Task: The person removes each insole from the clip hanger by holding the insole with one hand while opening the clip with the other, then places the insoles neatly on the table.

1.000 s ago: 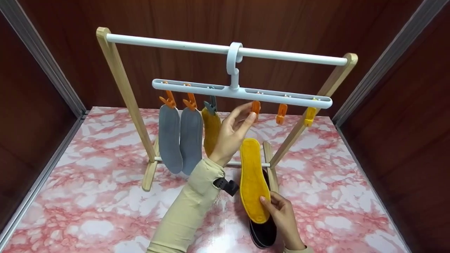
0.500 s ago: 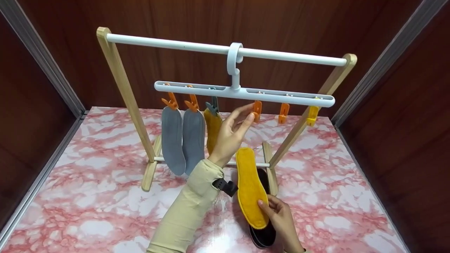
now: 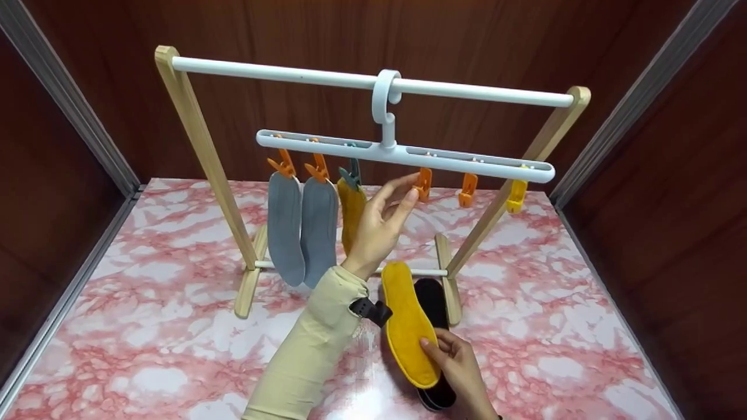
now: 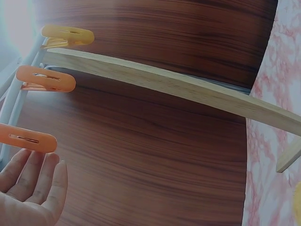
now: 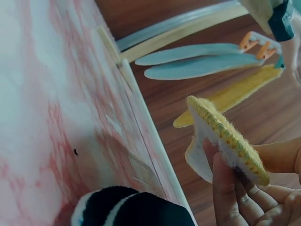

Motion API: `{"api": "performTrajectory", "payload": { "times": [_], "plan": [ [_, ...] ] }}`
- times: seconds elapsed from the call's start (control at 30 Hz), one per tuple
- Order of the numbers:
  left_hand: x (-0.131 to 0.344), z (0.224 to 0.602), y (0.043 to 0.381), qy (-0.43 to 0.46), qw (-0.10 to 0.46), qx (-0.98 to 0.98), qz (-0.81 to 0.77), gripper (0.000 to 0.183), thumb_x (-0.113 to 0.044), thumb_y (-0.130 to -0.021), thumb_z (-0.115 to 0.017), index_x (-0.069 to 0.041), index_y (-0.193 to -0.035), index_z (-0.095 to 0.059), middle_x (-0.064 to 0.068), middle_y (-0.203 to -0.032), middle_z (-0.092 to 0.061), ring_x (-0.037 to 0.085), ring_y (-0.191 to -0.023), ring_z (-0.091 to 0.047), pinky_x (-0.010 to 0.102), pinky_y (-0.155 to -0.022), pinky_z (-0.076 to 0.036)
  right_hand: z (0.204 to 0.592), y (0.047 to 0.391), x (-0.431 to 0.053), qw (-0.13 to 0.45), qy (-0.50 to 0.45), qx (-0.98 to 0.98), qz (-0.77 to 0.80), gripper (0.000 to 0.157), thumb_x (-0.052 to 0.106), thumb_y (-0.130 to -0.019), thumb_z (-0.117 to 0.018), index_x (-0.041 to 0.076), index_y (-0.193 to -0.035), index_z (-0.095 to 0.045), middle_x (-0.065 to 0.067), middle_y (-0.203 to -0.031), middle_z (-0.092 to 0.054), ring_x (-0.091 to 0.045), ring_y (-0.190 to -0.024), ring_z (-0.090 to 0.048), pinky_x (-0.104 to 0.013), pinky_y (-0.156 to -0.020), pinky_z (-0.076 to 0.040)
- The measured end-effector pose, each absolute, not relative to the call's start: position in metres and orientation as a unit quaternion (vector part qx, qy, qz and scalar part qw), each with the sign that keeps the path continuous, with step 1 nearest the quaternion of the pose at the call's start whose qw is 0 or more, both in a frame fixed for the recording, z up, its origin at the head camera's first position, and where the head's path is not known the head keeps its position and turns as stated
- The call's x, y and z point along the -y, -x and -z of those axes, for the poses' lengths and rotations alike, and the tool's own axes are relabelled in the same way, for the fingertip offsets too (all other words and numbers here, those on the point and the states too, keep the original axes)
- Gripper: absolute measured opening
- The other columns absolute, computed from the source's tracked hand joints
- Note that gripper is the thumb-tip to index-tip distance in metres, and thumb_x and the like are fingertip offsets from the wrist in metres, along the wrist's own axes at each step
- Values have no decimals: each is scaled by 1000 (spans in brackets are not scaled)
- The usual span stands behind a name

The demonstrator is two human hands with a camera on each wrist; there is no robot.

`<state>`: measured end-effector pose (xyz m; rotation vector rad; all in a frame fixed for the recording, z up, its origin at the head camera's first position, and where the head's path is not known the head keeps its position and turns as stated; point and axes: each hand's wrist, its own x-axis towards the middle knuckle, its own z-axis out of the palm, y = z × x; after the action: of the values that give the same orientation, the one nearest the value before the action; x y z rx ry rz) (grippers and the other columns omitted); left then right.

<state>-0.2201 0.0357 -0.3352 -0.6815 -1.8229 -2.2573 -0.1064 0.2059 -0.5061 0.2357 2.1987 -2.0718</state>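
My left hand [image 3: 376, 230] is raised to the hanger and pinches an orange clip [image 3: 425, 185] between thumb and fingers. In the left wrist view its fingertips lie against that clip [image 4: 30, 139] from below. Lower down, my right hand [image 3: 461, 364] pinches a yellow insole [image 3: 408, 326] near its lower end, thumb on the fuzzy face. The right wrist view shows its yellow edge [image 5: 228, 136] and pale underside. Its upper end tilts left, below and apart from the clip.
A white hanger [image 3: 402, 154] hooks over the rod of a wooden rack. Clipped at left are two grey insoles [image 3: 286, 230] and a yellow one [image 3: 350, 216]. A bare orange clip [image 3: 467, 189] and yellow clip [image 3: 516, 195] hang at right. Black insoles [image 3: 432, 300] lie on the table.
My right hand has brought the yellow insole down and to the left, uncovering more of the black insoles. The left hand stays at the orange clip.
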Motion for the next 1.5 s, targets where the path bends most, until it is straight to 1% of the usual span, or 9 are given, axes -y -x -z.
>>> {"api": "performTrajectory", "payload": {
  "times": [0.17,0.4,0.83,0.97,1.1,1.2,1.33,1.5],
  "plan": [
    [-35,335,220,221,80,615,753,34,-12,-99,-51,1,-130,-54,15,-127,-59,20,-114,-56,29,-100,-45,511,104,-200,70,-89,-713,691,39,14,-90,-66,-11,-118,-58,-13,-97,-72,-13,-77,-67,-26,-70,-56],
    [-35,336,219,220,87,621,747,33,-12,-99,-52,1,-129,-55,14,-123,-61,19,-110,-58,30,-98,-47,519,100,-193,92,-91,-704,698,41,17,-91,-65,-10,-121,-56,-12,-100,-72,-13,-79,-66,-26,-71,-56],
    [-31,339,215,225,93,632,735,33,-12,-98,-52,-1,-129,-55,14,-123,-60,20,-110,-59,32,-97,-48,523,96,-186,85,-101,-717,685,44,16,-91,-65,-11,-124,-53,-14,-97,-72,-14,-77,-66,-25,-68,-55],
    [-30,342,215,228,98,636,731,33,-12,-98,-53,0,-129,-55,14,-124,-60,22,-110,-59,35,-98,-47,525,94,-184,78,-84,-732,672,45,13,-91,-64,-13,-125,-51,-18,-98,-71,-15,-77,-68,-26,-68,-56],
    [-28,345,213,237,102,640,724,34,-11,-97,-54,0,-129,-54,14,-124,-59,23,-110,-58,40,-99,-46,527,91,-182,57,-44,-770,634,45,11,-89,-66,-13,-124,-52,-21,-98,-70,-14,-79,-69,-23,-68,-56],
    [-27,345,210,247,106,644,717,35,-11,-95,-56,0,-129,-54,14,-125,-59,23,-110,-58,42,-100,-45,528,89,-182,37,-25,-799,600,44,10,-87,-68,-11,-122,-55,-19,-93,-71,-11,-76,-67,-20,-66,-55],
    [-25,345,208,252,116,647,710,35,-11,-95,-57,-1,-128,-55,14,-125,-60,23,-109,-58,40,-99,-45,530,89,-183,24,-18,-822,569,44,11,-84,-72,-7,-122,-57,-13,-86,-72,-6,-70,-64,-18,-64,-52],
    [-25,347,208,257,144,641,709,31,-9,-94,-58,1,-123,-57,16,-121,-61,24,-106,-59,41,-96,-47,530,88,-182,3,-13,-851,525,43,12,-83,-72,-3,-121,-59,-6,-80,-72,-2,-66,-58,-16,-62,-49]
  ]
}}
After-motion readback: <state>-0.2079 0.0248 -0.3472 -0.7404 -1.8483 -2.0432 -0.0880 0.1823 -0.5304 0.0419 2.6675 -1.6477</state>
